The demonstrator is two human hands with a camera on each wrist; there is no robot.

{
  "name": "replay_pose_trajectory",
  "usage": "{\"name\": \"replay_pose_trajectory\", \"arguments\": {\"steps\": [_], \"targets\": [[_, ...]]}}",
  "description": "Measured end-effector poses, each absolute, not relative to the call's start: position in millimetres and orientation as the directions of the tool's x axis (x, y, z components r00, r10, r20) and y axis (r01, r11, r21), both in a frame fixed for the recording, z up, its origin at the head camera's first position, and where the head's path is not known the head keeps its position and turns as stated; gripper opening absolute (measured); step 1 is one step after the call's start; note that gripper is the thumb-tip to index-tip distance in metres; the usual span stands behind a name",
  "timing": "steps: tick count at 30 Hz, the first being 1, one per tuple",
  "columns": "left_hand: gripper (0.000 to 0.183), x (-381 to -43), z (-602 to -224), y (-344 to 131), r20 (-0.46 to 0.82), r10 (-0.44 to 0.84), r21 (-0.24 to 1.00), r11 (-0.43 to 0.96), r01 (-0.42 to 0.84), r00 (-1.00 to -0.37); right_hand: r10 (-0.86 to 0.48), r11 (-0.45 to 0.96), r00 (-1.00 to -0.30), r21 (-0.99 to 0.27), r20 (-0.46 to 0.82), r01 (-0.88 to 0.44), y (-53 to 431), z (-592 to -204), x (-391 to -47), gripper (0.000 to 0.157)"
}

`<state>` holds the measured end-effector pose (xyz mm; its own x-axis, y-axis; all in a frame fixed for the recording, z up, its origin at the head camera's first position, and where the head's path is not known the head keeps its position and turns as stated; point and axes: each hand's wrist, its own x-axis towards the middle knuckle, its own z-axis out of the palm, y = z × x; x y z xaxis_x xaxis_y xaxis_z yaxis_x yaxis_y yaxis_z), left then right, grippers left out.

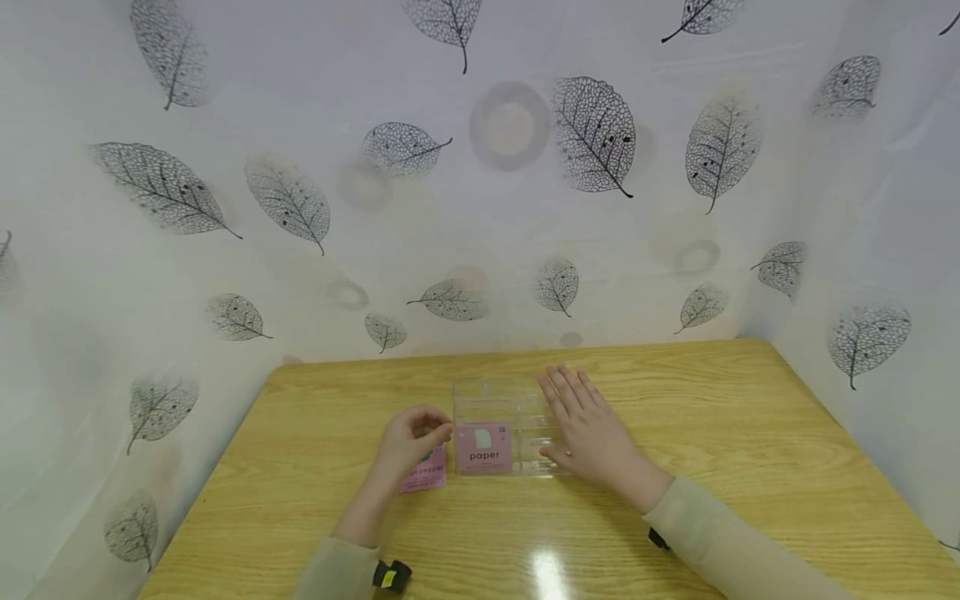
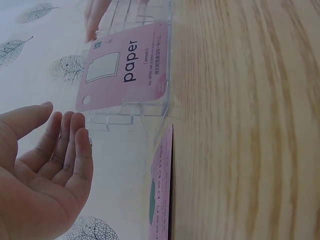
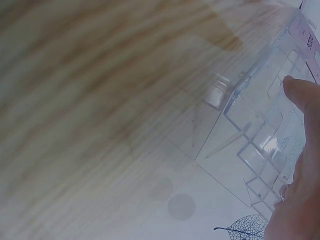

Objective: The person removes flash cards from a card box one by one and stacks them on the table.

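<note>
A clear plastic compartment box stands on the table, its left front slot bearing a pink card printed "paper". My right hand lies spread along the box's right side, fingers extended toward the back. Its thumb reaches over the transparent slots in the right wrist view. Just left of the box is my left hand, its fingers loosely bent with nothing between them, as the left wrist view also shows. Beneath it a second pink card printed with a green pepper lies on the table, partly hidden by the hand.
The wood-grain table has rounded back corners. A white sheet with dark leaf prints hangs behind it and at both sides. Each wrist wears a small black device, such as the left one.
</note>
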<state>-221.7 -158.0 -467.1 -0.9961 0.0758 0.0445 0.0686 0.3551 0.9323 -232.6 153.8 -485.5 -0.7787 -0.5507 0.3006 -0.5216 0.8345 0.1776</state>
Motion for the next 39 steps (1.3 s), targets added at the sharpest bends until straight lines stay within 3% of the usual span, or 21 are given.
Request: {"name": "replay_pose_trajectory", "arguments": {"steps": [23,39], "targets": [[0.008,-223,-473,-152,0.015,0.054,0.952,0.304,0.031,-0.998,-0.551,0.834,-0.776,0.167,0.306,-0.526,154,-485,-233,0.111],[0.006,-228,-480,-150,0.016,0.051,0.932,0.361,0.033,-0.999,-0.551,0.834,-0.782,0.167,0.292,-0.525,154,-484,-233,0.111]]}}
